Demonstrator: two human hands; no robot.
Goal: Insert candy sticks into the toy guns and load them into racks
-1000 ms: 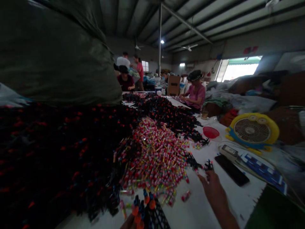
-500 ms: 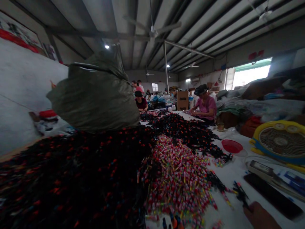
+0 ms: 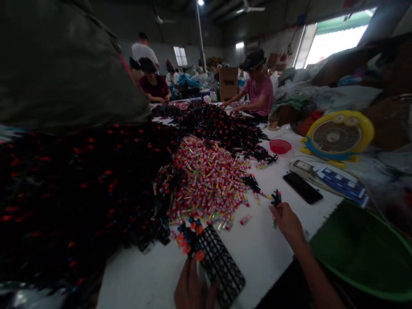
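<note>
My left hand (image 3: pixel 193 285) grips the near end of a black perforated tray (image 3: pixel 222 266) lying on the white table (image 3: pixel 257 253). Orange and blue capped pieces (image 3: pixel 189 236) stand in the tray's far end. My right hand (image 3: pixel 286 221) is closed on a small black piece (image 3: pixel 276 198), just right of a heap of pink and yellow tubes (image 3: pixel 209 180). One loose tube (image 3: pixel 245 219) lies between the hands.
A huge mound of black parts with red tips (image 3: pixel 74 189) fills the left. A black phone (image 3: pixel 302 187), red bowl (image 3: pixel 280 146), yellow fan (image 3: pixel 337 137) and green basin (image 3: pixel 357 253) sit to the right. Other people (image 3: pixel 257 88) work at the far end.
The view swung up to the ceiling and back down. My right hand now holds a black piece, and my left hand and the tray are back in view.
</note>
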